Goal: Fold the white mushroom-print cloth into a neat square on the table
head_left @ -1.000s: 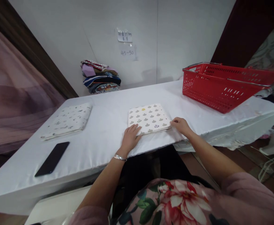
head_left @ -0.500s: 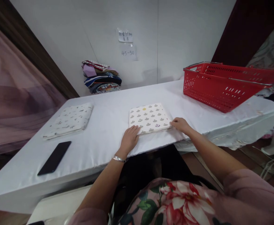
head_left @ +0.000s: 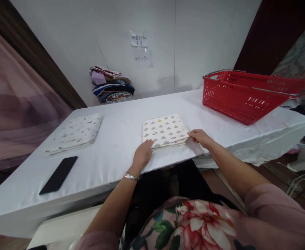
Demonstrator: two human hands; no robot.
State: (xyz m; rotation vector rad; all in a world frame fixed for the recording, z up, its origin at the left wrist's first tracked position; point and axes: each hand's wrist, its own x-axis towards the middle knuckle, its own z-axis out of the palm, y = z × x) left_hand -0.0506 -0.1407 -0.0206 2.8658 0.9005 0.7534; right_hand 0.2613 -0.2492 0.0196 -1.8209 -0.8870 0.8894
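The single head-worn camera looks forward and down from above the floral top (head_left: 194, 225), fairly near the hands (head_left: 142, 154), its wide view taking in most of the desk (head_left: 121, 135) and reaching up the far wall (head_left: 199, 41).

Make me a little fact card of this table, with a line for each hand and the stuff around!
Table: white cover
Middle cloth: folded, white with grey shapes and one yellow one
Left hand: fingers on the cloth's near left corner
Right hand: pinching its near right corner
Bracelet: silver, left wrist
Other cloth: folded, on the left
Phone: black, lying nearer than the other cloth
Basket: red, on the right
Clothes pile: by the wall
Wall paper: says 45-50
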